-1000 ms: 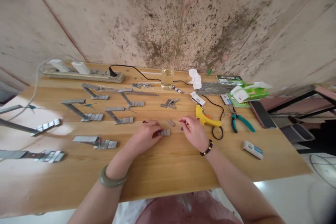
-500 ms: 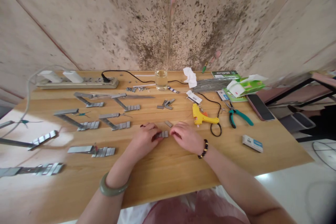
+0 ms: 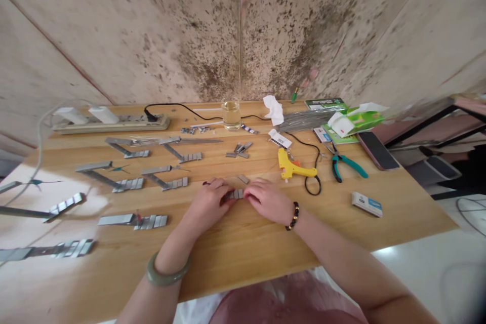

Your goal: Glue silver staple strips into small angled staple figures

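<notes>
My left hand (image 3: 210, 204) is closed around the left part of a short row of grey metal staple blocks (image 3: 238, 194) lying low over the tabletop, its fingers hiding that end. At the row's right end, the curled fingertips of my right hand (image 3: 268, 200) press together against it; anything smaller between them is hidden. A single loose staple strip (image 3: 243, 178) lies just beyond the gap between both hands. Farther back is a small pile of grey strips (image 3: 239, 150).
Left are several bent grey assemblies (image 3: 129, 185). A yellow glue gun (image 3: 298, 168), teal-handled pliers (image 3: 347, 164) and a small box (image 3: 367, 204) lie right. Behind stand a glass of liquid (image 3: 231, 115), a power strip (image 3: 114, 124), wire bundle (image 3: 307, 120) and phone (image 3: 377, 150).
My right fingertips have moved slightly left, closing the small gap to the row's end. My left hand stays on the row. The view has shifted slightly.
</notes>
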Demonstrator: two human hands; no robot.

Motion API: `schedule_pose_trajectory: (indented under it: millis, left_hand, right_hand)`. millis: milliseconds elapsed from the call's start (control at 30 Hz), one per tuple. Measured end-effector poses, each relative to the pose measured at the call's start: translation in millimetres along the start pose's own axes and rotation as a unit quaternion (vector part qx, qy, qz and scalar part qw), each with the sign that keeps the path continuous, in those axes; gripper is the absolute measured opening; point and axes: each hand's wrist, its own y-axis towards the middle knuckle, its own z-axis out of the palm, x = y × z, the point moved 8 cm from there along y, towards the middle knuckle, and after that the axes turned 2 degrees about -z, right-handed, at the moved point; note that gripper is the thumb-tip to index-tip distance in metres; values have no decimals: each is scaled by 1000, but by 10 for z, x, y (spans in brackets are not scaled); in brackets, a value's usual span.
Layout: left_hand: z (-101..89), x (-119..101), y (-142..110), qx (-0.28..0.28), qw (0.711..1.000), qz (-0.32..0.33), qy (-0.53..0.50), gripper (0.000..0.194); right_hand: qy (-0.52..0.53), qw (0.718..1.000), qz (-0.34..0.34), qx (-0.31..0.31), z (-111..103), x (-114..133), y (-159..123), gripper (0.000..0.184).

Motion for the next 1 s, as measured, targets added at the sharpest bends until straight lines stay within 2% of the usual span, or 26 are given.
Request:
schedule_pose_trajectory:
  millis: [800, 1000]
  left_hand:
    - [-15, -17, 22, 11, 1000, -3, -18, 9]
    - [-24, 14, 8, 19, 1000, -10, -18, 9]
  right_hand:
    - [-3, 1000, 8, 2, 38, 11, -42, 13]
    - [16, 1000, -10, -8, 44, 58, -38, 13]
